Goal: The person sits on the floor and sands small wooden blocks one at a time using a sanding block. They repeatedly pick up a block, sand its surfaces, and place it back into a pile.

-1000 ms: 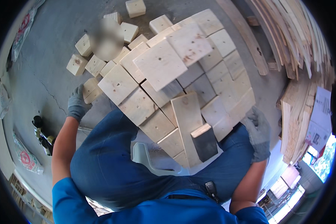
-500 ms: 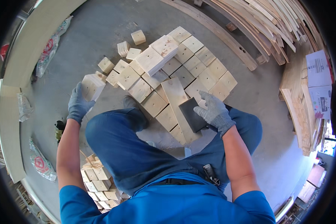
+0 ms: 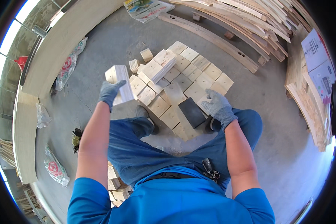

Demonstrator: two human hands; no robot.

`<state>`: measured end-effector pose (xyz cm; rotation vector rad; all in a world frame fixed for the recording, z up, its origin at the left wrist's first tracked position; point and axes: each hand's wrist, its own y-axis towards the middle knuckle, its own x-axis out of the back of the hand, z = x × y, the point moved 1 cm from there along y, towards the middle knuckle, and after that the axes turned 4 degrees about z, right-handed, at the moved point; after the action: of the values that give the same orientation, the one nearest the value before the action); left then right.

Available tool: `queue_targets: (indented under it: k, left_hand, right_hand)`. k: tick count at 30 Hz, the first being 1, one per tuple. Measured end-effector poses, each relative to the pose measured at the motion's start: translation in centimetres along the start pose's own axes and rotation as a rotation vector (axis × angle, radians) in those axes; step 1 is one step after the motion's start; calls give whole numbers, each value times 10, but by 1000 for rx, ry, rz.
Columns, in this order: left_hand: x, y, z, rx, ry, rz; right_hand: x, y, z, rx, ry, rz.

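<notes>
One wood block (image 3: 125, 76), partly hidden by left fingers (image 3: 117, 84).

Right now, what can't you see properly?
Head view: part of the held rectangular pale wooden block, behind the grey-gloved left fingers.
Head view: part of the lower pale wooden-block stack, behind blue jeans and blue shirt.
Head view: long pale wooden boards' ends, cut off by the top edge.
</notes>
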<state>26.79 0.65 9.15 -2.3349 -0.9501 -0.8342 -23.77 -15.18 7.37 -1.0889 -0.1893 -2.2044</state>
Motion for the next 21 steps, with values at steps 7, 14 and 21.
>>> queue_targets:
  k: [7,14,21]
  left_hand:
    - [-83,-21,-6,180,24,73]
    - [-107,-36,-31,286,-150,26]
    - [-118,-23,-22,369,-317,-119]
  right_hand:
    - [13,-15,-16,-9,30,-22]
    - [32,-27,-19,1,76,-40]
    - [39,-32,-22,8,91,-123]
